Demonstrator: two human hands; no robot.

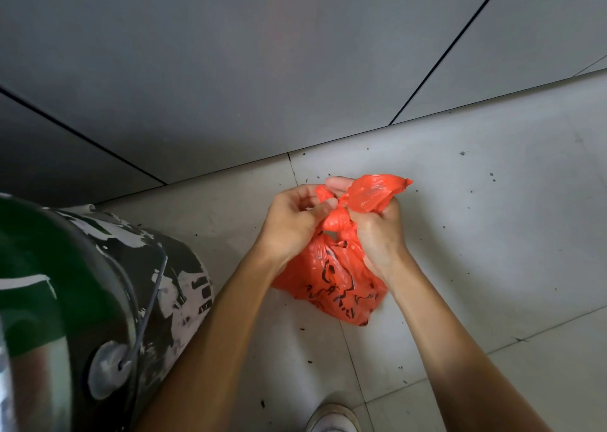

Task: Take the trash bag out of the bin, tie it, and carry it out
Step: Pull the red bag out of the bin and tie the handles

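- Shoe [331,418]: pale toe at the lower edge, near the bag but not touching it.
- Bin [98,283]: paint-spattered pail with a wire handle [151,300], left of the arms and apart from the bag, which is already out.
- Left hand [292,221] and right hand [377,231]: each curled tight round a twisted end of the orange trash bag [331,283], which rests on the floor [476,234].
- Knot [338,221]: partly formed, so tying is the step in hand. The next move probably calls for drawing the ends apart to cinch it, then lifting.
- Floor: dark specks are scattered about; nothing hinders the hands.
- Wall [262,70]: grey panels close behind; no exit is visible.
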